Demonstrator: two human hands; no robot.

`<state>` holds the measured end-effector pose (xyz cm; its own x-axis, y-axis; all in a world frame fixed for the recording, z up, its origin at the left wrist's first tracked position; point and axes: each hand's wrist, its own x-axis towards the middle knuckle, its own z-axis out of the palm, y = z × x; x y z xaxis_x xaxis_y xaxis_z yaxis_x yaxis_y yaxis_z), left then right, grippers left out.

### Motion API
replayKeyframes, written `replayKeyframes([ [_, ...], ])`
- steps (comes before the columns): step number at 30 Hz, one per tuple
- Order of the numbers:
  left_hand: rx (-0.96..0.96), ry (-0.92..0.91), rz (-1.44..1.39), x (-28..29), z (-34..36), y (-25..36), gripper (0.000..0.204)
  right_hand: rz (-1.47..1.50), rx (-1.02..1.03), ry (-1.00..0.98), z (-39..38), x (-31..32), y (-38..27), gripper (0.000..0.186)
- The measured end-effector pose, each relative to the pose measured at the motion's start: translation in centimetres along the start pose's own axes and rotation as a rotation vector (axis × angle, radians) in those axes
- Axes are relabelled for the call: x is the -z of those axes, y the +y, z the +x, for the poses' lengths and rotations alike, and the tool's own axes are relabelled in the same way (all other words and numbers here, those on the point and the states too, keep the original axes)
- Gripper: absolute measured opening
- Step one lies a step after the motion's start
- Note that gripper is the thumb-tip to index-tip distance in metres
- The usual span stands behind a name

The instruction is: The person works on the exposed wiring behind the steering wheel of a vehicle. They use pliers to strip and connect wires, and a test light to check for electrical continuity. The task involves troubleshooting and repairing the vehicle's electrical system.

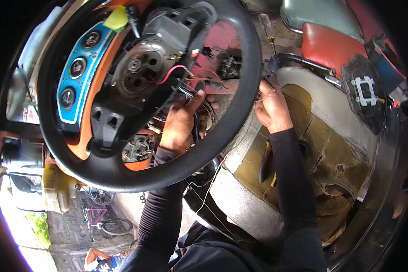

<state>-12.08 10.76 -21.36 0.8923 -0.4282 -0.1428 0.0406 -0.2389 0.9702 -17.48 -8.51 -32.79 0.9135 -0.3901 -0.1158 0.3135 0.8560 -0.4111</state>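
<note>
My left hand (179, 124) reaches under the steering wheel (245, 97), its fingers closed round a bundle of thin coloured wires (185, 90). The thumb points up across the strands. My right hand (274, 108) is just right of the wheel rim, above the seat. Its thumb and fingers are pinched together; what they hold is too small to make out. A red wire (208, 71) curves from the bundle toward the rim on that side. At the wheel's centre the cover is off, showing a round metal hub (138, 68); a pink wire (174, 68) comes out by it.
A blue gauge panel (70, 75) in an orange dash lies behind the wheel. The torn seat (324, 149) is at right, with a red cushion (333, 45) and a black cover with a white bracket (365, 90) beyond. Bicycles (115, 226) and another person (102, 260) are outside, lower left.
</note>
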Motion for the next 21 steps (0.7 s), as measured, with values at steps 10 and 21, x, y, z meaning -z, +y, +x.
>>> replayKeyframes([
  [10, -0.282, 0.045, 0.439, -1.7, -1.2, 1.2, 0.028, 0.013, 0.007, -0.04, 1.0, 1.2, 1.3, 0.011],
  [21, 0.207, -0.127, -0.287, 3.1, -7.8, 6.2, 0.026, 0.0, -0.049, -0.038, 1.3, 1.7, 1.8, 0.012],
])
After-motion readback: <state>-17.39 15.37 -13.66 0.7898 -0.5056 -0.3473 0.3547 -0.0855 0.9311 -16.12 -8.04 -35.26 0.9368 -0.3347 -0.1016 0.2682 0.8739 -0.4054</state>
